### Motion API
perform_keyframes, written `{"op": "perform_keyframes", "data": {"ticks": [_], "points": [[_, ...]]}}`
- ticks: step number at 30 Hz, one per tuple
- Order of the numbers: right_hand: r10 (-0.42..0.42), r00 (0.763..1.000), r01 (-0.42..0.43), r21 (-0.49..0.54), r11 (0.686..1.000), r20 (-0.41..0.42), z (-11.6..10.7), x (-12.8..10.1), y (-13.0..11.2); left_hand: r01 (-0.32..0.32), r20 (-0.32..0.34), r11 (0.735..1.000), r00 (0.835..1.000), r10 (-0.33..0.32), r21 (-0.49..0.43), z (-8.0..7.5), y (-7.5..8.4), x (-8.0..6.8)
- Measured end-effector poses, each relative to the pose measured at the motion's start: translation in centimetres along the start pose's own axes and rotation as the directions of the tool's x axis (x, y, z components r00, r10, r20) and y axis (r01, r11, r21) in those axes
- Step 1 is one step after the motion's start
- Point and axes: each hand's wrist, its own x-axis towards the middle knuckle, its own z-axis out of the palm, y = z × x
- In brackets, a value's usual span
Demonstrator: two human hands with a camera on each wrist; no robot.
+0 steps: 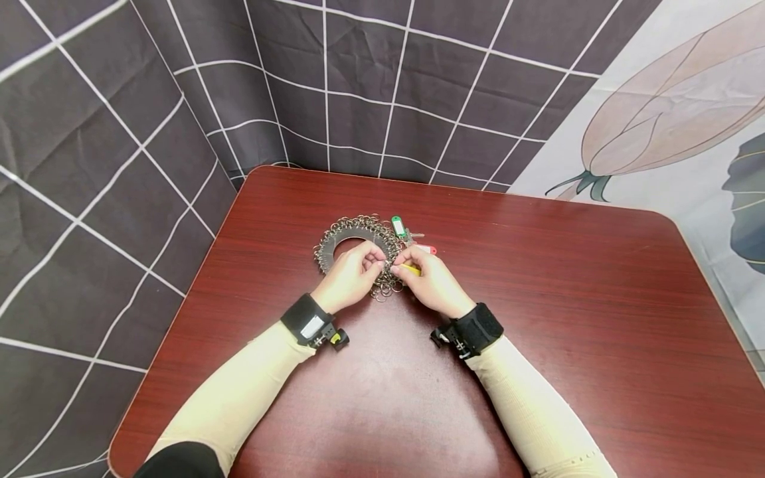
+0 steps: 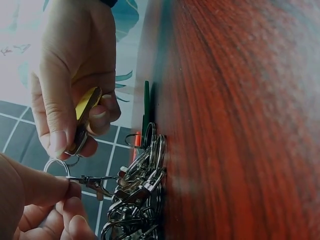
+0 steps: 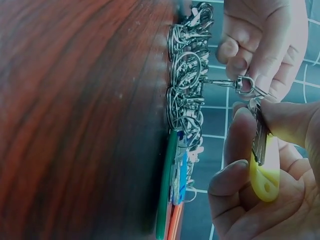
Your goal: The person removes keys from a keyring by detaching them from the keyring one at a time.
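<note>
A dark flat ring [image 1: 327, 254] lies on the table, its rim crowded with metal swivel clasps and split rings [image 1: 383, 290]. My left hand [image 1: 351, 279] pinches one split ring [image 2: 52, 163] by its clasp [image 2: 93, 181], which is drawn out from the rim. Facing it, my right hand [image 1: 439, 284] holds a yellow key tag [image 3: 265, 184] together with a metal key [image 3: 259, 137]. In the right wrist view, the small ring at the key's top [image 3: 254, 103] meets the split ring between both hands' fingertips. The left fingers partly hide that split ring.
Just beyond the right hand lie a green key tag [image 1: 398, 226], a loose key [image 1: 414, 234] and a red key tag [image 1: 427, 249]. A blue tag [image 3: 182, 175] shows beside the green one. The reddish wooden table [image 1: 568, 299] extends to a dark checked curtain [image 1: 358, 79].
</note>
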Motion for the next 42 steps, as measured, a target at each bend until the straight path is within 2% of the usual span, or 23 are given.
{"op": "perform_keyframes", "data": {"ticks": [15,27,35,42], "points": [[-0.002,1.0,0.002,-0.006,1.0,-0.016,-0.4,-0.02,-0.09,0.045,0.052,0.999,0.998,-0.046,0.03,-0.16,0.21,0.01],[-0.006,0.999,0.005,-0.013,1.0,-0.05,-0.45,0.04,-0.01,0.023,0.08,0.998,0.996,-0.028,0.059,-0.13,0.09,0.09],[0.002,0.999,-0.002,-0.002,1.0,-0.048,-0.43,0.05,-0.15,0.035,0.081,0.998,0.996,-0.04,0.059,-0.13,0.01,0.13],[-0.005,0.999,0.006,0.013,1.0,-0.033,-0.35,0.02,-0.11,0.047,0.058,0.994,0.997,-0.053,0.097,-0.02,-0.25,0.03]]}}
